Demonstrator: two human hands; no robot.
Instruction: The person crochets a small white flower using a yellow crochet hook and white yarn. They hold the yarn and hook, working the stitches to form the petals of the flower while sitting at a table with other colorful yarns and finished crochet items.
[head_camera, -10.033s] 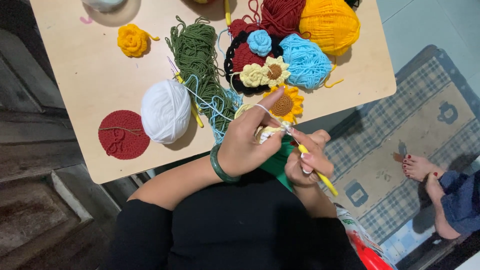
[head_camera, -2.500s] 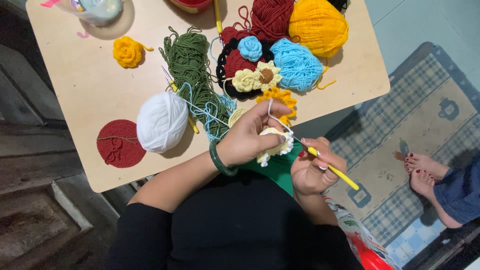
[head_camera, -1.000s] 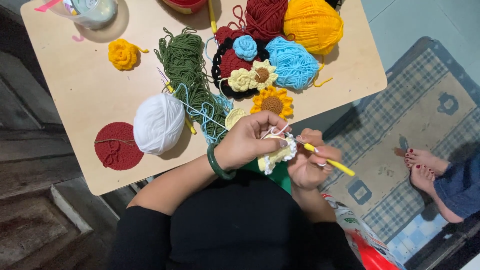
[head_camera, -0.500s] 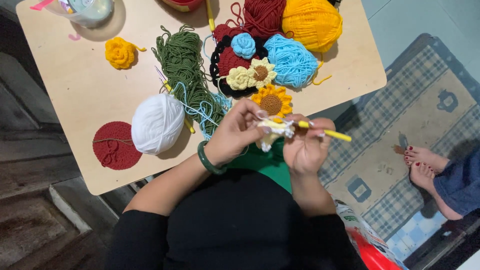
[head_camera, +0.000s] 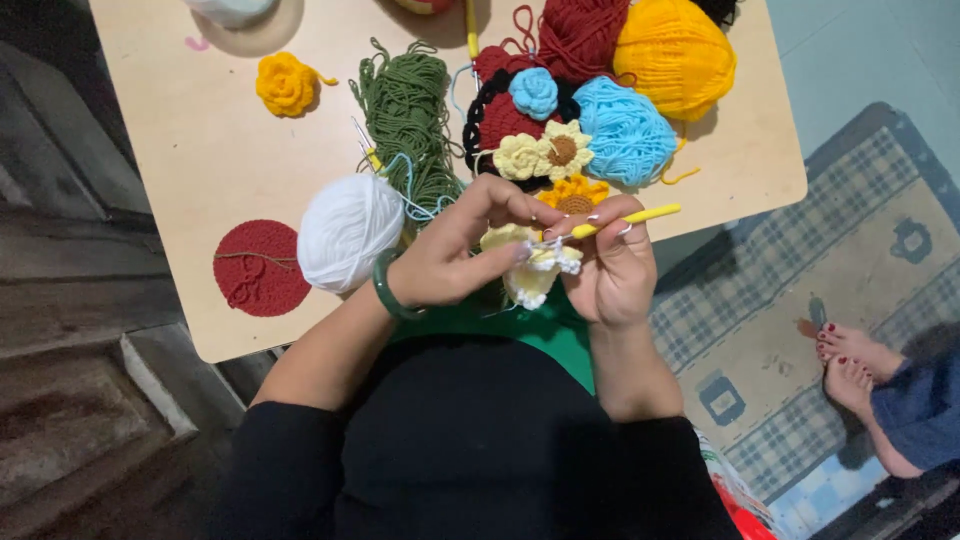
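between both hands, pale yellow crochet piece (head_camera: 528, 268) and yellow hook (head_camera: 625, 219)

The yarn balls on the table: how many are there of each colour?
White ball: 1
Blue ball: 1
Orange-yellow ball: 1
Dark red ball: 1
Total: 4 balls. The green yarn lies as a loose skein and is not counted.

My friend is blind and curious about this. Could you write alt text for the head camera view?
Seen from above, a person's left hand pinches a pale yellow and white crochet piece while the right hand works it with a yellow crochet hook. Beyond them a wooden table holds a white yarn ball, green yarn, and crocheted flowers.
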